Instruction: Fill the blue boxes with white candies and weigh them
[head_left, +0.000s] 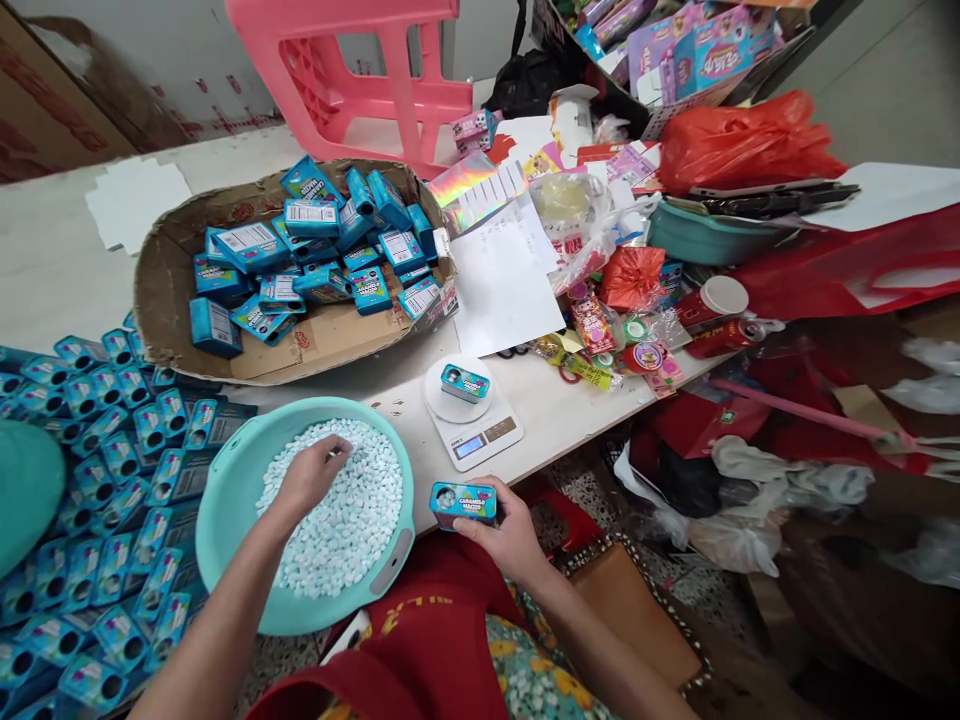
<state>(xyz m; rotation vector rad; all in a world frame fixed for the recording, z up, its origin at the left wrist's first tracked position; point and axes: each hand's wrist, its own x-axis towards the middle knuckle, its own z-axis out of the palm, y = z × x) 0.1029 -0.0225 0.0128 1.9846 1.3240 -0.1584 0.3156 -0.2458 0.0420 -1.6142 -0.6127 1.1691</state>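
Note:
My left hand (313,474) is over the turquoise basin (225,500), its fingers curled together at the heap of small white candies (345,540). What lies between those fingertips is hidden. Held in my right hand (510,530), just off the table's front edge, is a blue candy box (474,503) with its label facing up; pale candies show in the round hole at its left end. Another blue box (465,383) rests on the round plate of a white digital scale (487,440), whose display is lit.
Many blue boxes with round holes (112,460) stand in rows at left. Behind the basin, a cut-down cardboard carton (322,345) holds loose blue boxes. White paper (510,290), a pink plastic stool (390,90), wrappers and a paper cup (720,298) crowd the back and right.

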